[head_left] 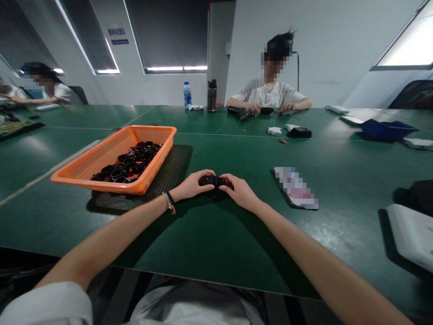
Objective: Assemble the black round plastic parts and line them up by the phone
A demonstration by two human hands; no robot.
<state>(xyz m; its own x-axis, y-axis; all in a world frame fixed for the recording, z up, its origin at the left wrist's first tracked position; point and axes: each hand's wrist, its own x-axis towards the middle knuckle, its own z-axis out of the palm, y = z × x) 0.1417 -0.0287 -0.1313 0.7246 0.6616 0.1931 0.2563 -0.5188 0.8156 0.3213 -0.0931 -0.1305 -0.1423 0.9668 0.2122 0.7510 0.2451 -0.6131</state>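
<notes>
A small black part point(214, 181) is held between my two hands, just above or on the green table. Its exact kind is hard to make out; it resembles the black ring-shaped parts in the basket. My left hand point(193, 184) grips it from the left with thumb and fingers. On the other side my right hand point(241, 192) pinches it, the fingers curled behind. To the left of my hands stands an orange plastic basket point(67, 175). Several shiny black ring-shaped parts point(130, 161) lie heaped inside it.
A phone-like flat object point(296, 188), partly blurred, lies right of my hands. A white case point(411, 230) sits at the right edge. Across the green table point(203, 243) a person point(270, 92) handles a dark tool. A bottle point(187, 95), a tumbler point(211, 95) and a blue tray point(387, 130) stand farther back.
</notes>
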